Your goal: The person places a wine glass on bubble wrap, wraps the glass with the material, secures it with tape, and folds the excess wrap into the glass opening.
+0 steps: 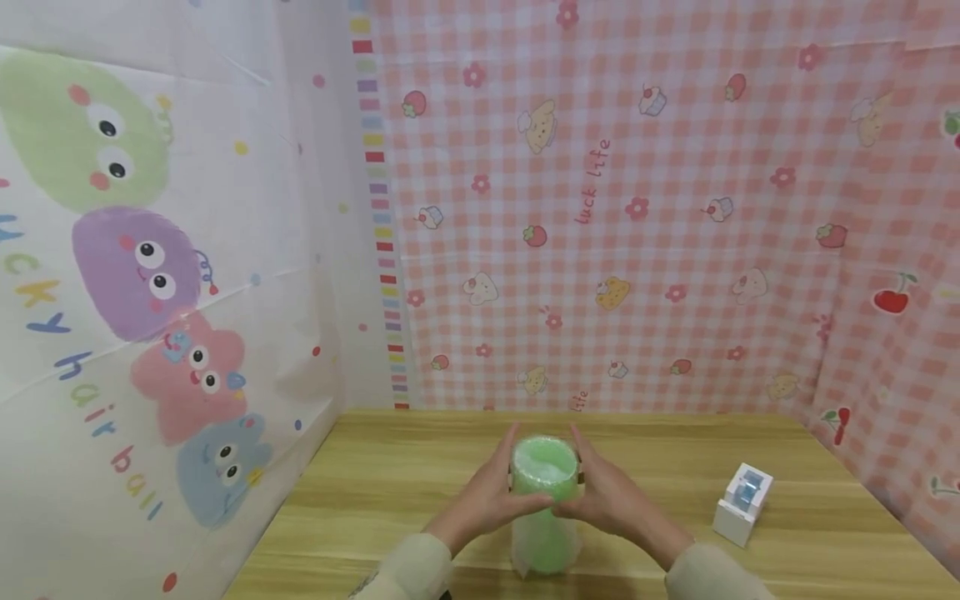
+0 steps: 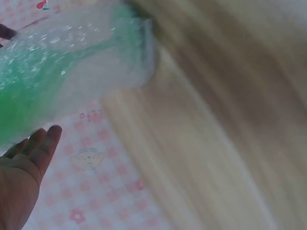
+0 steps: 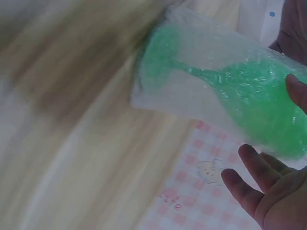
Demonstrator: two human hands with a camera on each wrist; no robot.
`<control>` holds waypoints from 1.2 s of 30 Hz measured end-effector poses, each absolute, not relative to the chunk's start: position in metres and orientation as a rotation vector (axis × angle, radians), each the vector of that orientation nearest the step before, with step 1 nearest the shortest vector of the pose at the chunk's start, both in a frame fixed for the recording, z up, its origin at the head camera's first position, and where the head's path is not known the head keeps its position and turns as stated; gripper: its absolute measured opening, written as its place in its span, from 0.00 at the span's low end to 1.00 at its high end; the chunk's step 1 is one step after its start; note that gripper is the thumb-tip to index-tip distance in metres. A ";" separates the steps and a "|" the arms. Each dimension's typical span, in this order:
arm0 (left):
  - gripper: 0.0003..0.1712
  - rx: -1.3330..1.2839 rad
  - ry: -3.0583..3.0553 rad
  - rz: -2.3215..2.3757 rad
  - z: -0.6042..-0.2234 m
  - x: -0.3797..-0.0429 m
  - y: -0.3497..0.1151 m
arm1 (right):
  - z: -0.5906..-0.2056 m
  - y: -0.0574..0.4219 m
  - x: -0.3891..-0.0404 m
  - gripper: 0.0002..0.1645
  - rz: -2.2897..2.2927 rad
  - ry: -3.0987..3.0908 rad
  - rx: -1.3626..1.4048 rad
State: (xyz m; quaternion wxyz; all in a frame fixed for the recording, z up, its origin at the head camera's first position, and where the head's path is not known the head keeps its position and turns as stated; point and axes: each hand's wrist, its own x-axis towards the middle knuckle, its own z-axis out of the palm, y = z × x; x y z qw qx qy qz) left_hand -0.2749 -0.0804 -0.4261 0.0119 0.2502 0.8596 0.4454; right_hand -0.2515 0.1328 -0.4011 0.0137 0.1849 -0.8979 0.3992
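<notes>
A green stemmed glass (image 1: 546, 542) wrapped in clear bubble wrap (image 3: 201, 28) stands upright on the wooden table. Its bowl is at the top, and the stem and round foot show through the wrap in the right wrist view. My left hand (image 1: 491, 492) is at its left side and my right hand (image 1: 611, 498) at its right, thumbs meeting in front of the bowl. In the wrist views, the left fingers (image 2: 44, 148) look straight and the right fingers (image 3: 244, 189) are spread loosely, beside the wrap rather than curled round it. Firm contact is hard to judge.
On the right of the wooden table (image 1: 360, 483) sits a small white block-shaped item (image 1: 738, 517) with a clear blue part on top. A pink checked cloth (image 1: 600, 250) hangs behind, and a white cartoon-print sheet (image 1: 285, 208) covers the left side.
</notes>
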 end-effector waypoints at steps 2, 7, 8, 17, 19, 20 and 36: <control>0.67 0.746 2.621 1.457 -0.432 -0.274 -0.082 | -0.405 0.135 -0.252 0.70 1.383 -2.770 0.617; 0.65 0.694 2.493 1.510 -0.453 -0.270 -0.088 | -0.421 0.142 -0.255 0.58 1.618 -2.752 0.767; 0.64 0.680 2.470 1.506 -0.458 -0.269 -0.089 | -0.424 0.142 -0.255 0.56 1.636 -2.770 0.764; 0.56 0.702 2.488 1.372 -0.493 -0.263 -0.091 | -0.459 0.140 -0.248 0.44 1.527 -2.908 0.644; 0.55 0.694 2.501 1.374 -0.494 -0.263 -0.089 | -0.464 0.139 -0.247 0.42 1.511 -2.906 0.623; 0.55 0.688 2.508 1.373 -0.495 -0.263 -0.088 | -0.466 0.138 -0.247 0.42 1.516 -2.904 0.605; 0.57 0.628 2.565 1.145 -0.484 -0.258 -0.116 | -0.469 0.151 -0.249 0.48 1.380 -2.984 0.444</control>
